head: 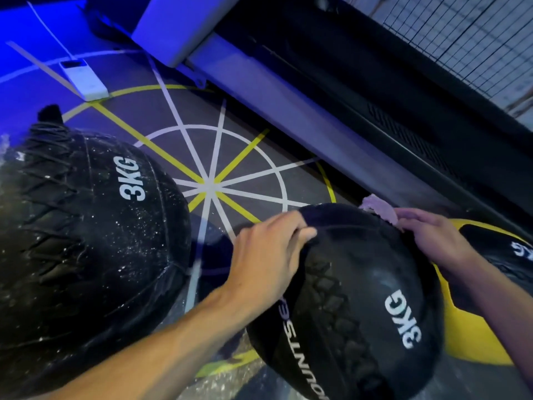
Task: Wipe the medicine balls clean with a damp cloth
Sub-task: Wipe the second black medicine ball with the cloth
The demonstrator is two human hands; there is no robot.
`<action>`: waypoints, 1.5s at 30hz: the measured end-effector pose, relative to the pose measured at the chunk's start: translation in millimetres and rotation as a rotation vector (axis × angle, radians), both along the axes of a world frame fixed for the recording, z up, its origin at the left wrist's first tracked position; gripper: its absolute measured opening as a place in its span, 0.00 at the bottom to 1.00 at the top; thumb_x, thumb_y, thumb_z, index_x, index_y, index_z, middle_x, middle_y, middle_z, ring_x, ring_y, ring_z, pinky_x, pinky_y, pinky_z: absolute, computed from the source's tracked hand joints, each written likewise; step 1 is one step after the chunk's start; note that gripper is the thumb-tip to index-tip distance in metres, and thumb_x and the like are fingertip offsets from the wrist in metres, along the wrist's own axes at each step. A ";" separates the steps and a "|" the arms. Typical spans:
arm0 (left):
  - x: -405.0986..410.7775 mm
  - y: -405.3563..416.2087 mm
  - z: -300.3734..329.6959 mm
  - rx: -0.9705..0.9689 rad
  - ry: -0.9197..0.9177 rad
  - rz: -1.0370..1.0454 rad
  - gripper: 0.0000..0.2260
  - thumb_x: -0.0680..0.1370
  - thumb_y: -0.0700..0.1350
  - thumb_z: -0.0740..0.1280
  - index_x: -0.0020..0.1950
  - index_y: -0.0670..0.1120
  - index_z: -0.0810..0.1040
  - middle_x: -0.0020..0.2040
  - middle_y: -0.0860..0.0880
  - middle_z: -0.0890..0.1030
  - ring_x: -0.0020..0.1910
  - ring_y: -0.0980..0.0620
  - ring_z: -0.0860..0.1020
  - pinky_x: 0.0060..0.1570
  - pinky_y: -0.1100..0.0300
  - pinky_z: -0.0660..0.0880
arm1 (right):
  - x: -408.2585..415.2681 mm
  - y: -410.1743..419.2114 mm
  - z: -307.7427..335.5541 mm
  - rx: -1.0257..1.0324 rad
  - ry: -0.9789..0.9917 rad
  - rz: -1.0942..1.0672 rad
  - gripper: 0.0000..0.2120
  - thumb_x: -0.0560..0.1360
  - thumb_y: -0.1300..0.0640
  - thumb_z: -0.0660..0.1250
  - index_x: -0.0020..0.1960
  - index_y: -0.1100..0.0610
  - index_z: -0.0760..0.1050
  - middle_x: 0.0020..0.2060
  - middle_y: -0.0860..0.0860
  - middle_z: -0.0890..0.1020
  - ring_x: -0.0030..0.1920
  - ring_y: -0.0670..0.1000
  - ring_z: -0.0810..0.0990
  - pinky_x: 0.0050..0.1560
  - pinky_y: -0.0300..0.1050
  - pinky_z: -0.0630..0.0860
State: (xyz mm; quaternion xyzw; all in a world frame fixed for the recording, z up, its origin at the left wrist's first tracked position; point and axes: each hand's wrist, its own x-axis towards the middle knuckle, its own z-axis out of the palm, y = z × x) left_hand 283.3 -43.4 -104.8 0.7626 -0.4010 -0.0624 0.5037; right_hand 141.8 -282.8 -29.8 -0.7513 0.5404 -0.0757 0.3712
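On the floor (251, 116) with its painted wheel of lines, a dusty black 3KG ball (86, 215) sits left of the black 3KG ball I am cleaning (354, 298), and a yellow-and-black ball (473, 327) lies just behind it to the right. My left hand (268, 252) curls over the top of that ball, gripping it. My right hand (432, 235) pinches the purple cloth (377, 209) against its far upper edge.

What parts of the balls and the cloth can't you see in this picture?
- Cloth: mostly hidden behind the held ball and under the right hand, head view.
- Right fingertips: hidden behind that ball.
- Yellow and black ball: cut off by the right edge; its white marking is unreadable.
- Dusty ball: cut off by the left edge.
- Held ball's brand lettering: cut off at the bottom edge.
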 end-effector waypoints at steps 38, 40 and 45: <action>-21.5 47.6 6.9 -0.166 -0.144 -0.246 0.11 0.83 0.49 0.61 0.45 0.49 0.79 0.69 0.61 0.79 0.73 0.57 0.74 0.73 0.56 0.67 | -6.5 69.9 -4.7 -0.512 -0.120 0.797 0.23 0.79 0.69 0.63 0.69 0.51 0.79 0.67 0.43 0.80 0.67 0.36 0.76 0.69 0.33 0.69; -24.3 48.2 7.0 -0.158 -0.144 -0.246 0.11 0.83 0.48 0.60 0.44 0.49 0.79 0.69 0.61 0.79 0.73 0.57 0.74 0.73 0.55 0.67 | -20.3 35.7 -14.1 -0.468 0.088 0.677 0.18 0.80 0.68 0.63 0.62 0.53 0.83 0.62 0.45 0.83 0.60 0.37 0.81 0.57 0.29 0.72; -21.2 55.1 9.7 -0.184 -0.087 -0.202 0.09 0.83 0.46 0.59 0.49 0.55 0.78 0.68 0.60 0.79 0.72 0.55 0.75 0.71 0.51 0.69 | -54.3 3.4 -6.2 -0.341 0.058 0.054 0.17 0.80 0.64 0.62 0.51 0.44 0.83 0.43 0.36 0.86 0.43 0.35 0.81 0.42 0.33 0.73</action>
